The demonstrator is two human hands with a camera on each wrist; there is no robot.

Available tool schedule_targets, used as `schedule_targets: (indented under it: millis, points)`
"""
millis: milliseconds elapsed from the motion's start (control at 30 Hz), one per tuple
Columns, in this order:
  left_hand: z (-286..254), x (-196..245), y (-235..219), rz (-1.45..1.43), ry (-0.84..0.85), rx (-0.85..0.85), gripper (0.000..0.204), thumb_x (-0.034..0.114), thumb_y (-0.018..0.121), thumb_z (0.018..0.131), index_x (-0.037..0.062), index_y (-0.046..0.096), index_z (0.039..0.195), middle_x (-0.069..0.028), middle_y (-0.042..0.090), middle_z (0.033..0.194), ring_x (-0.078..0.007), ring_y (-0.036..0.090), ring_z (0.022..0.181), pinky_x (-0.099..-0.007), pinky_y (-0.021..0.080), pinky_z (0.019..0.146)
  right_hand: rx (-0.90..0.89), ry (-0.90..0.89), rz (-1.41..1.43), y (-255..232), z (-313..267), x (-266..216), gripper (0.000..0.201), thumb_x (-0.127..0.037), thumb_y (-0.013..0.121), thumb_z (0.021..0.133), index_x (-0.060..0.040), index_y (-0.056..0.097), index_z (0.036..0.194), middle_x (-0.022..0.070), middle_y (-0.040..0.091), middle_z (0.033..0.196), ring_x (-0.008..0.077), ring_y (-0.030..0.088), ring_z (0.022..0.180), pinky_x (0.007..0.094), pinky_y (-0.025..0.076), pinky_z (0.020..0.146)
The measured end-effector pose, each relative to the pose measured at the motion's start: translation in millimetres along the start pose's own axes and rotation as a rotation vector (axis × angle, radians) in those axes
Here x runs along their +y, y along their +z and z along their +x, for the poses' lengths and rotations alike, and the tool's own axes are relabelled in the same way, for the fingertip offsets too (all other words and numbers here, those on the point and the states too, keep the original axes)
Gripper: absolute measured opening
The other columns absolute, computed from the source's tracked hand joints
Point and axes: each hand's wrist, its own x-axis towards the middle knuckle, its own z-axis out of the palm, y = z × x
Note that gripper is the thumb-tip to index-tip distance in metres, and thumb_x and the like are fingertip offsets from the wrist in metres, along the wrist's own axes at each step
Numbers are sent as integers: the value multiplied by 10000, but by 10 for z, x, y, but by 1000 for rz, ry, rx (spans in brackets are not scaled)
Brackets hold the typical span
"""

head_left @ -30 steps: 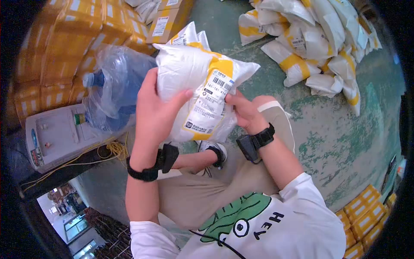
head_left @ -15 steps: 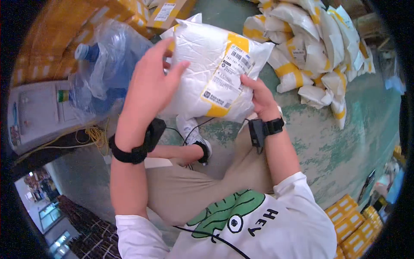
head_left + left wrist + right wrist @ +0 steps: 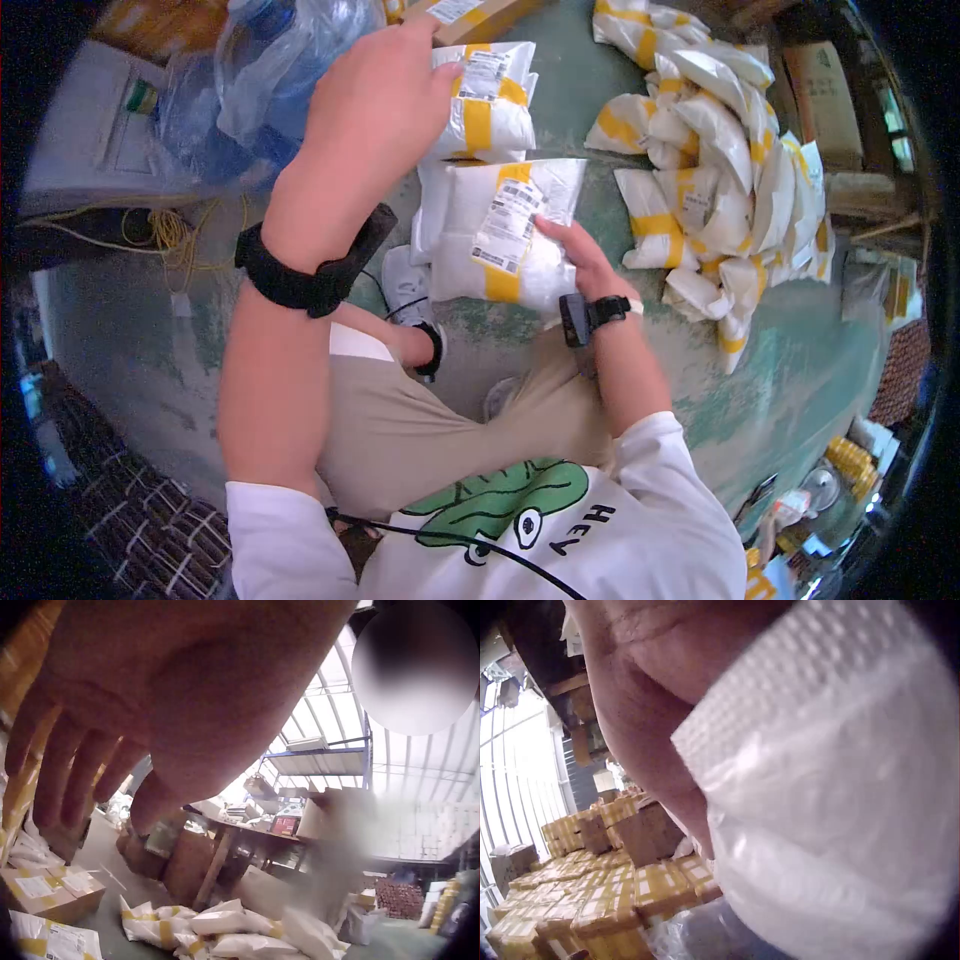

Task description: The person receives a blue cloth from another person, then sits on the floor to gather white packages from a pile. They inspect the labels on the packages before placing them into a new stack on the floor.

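My right hand (image 3: pixel 588 262) grips the right edge of a white mailer bag (image 3: pixel 462 265) with yellow tape and a shipping label, its thumb lying on top. In the right wrist view the mailer bag (image 3: pixel 840 802) fills the right side, against the palm. Raised at the upper left, my left hand (image 3: pixel 385 105) has nothing in it; the left wrist view shows the hand's fingers (image 3: pixel 79 769) extended and spread. Beyond the held bag lies another taped and labelled white mailer bag (image 3: pixel 500 125), partly behind the left hand's fingers.
A heap of white mailer bags (image 3: pixel 710 170) lies on the green floor (image 3: pixel 560 110) to the right. A cardboard box (image 3: pixel 480 20) is at the top. Plastic-wrapped blue water jugs (image 3: pixel 270 90) stand at left, near a coiled yellow cord (image 3: pixel 165 235). Taped boxes (image 3: pixel 615 892) are stacked behind.
My left hand has come off the mailer bag and moved up and forward. The right hand keeps hold of the bag, now lower in view. The head view has shifted toward the right.
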Motion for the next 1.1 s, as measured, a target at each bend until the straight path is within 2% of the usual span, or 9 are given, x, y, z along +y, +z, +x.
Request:
schedule_targets:
  millis: [100,267,333,467,567,700,800,933,1100]
  points:
    - [7,-40,37,-43,15,17,384,232,638,862,9,585,1170,-198,669,960,-378,637,910,-443,505,796,-43,35,68,-18,372,133,430,-130,644,903,16,504,1283,124,640,1189,255,657,1018,393,531,911]
    - [-38,-8,-18,-7,45,22,393,230,643,855,-5,586,1165,-205,658,1012,-375,630,939,-439,503,818,362,-159,-594,-778,1210,765,557,-248,762,815,36,535,1237,161,657,1133,270,659,936,366,515,847]
    - [-45,15,-49,-13,43,15,398,231,646,853,-10,585,1164,-209,653,1028,-373,628,948,-438,502,825,835,-405,-1158,-666,1165,858,699,-286,828,718,57,517,1241,241,554,1275,329,577,1102,394,479,907]
    - [-77,-14,-26,-16,46,11,392,243,650,854,-2,591,1154,-206,654,1018,-372,627,954,-438,503,828,762,-601,-1435,19,694,899,967,-311,829,677,30,312,1419,302,238,1500,413,310,1360,494,349,1062]
    - [-86,-32,-21,-2,58,25,384,250,654,854,7,600,1146,-201,654,1019,-371,626,956,-437,502,829,599,-123,-1724,394,474,1004,1130,-226,867,622,39,168,1469,289,158,1525,455,234,1393,567,374,1030]
    - [-156,-56,-29,-17,25,8,379,262,657,856,11,611,1137,-200,652,1038,-370,627,959,-433,503,832,607,-413,-1906,-165,881,1403,1205,-70,835,599,-22,46,1509,290,103,1540,500,163,1404,655,270,1066]
    - [-181,-80,-7,43,62,15,376,266,658,858,13,613,1133,-200,652,1040,-370,627,961,-429,503,832,271,-748,-1766,-188,930,1216,936,89,574,741,-86,93,1525,269,65,1561,503,115,1420,697,289,1019]
    - [-135,-2,4,-15,101,24,388,268,662,858,13,611,1146,-202,653,1057,-362,632,970,-420,504,842,249,-405,-1947,29,991,1008,1104,-143,780,685,-169,73,1532,244,8,1572,489,101,1427,730,266,1007]
    - [-112,46,33,-29,138,-65,393,244,665,873,14,603,1185,-193,663,1073,-305,649,963,-384,503,858,252,-328,-1538,-75,771,282,815,-299,812,711,-48,426,1385,232,437,1367,380,473,1230,520,429,974]
